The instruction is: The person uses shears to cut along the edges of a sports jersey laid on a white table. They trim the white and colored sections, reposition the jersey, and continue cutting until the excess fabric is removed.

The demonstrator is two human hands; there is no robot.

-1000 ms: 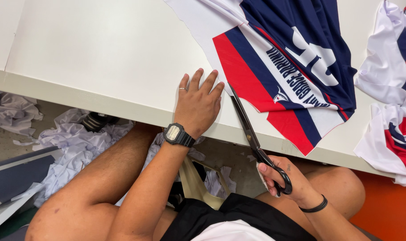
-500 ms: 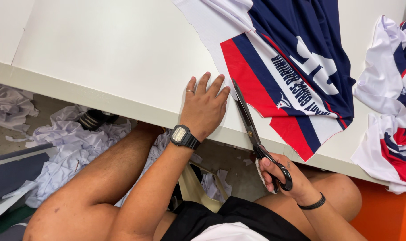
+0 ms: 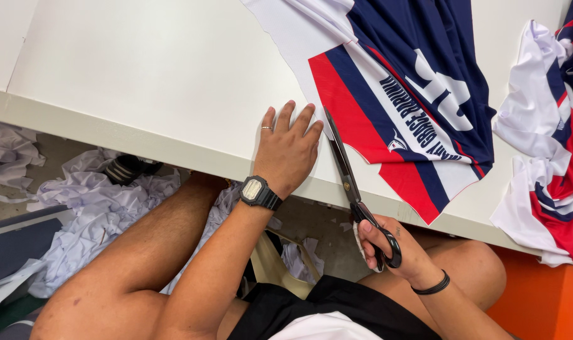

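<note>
1. Right hand (image 3: 393,245) off the table edge, fingers clamped through the scissors (image 3: 356,189) handles.
2. Blades nearly together, at the jersey (image 3: 400,107) edge.
3. Left hand (image 3: 288,151) flat on table (image 3: 141,75), fingers slightly apart, just beside blades.

one head view only, looking steeply down from above your chest, close over the white table (image 3: 141,69) edge, your left hand (image 3: 288,151) and right hand (image 3: 390,249) near centre, floor scraps (image 3: 97,201) lower left, cloth (image 3: 412,88) upper right
</note>
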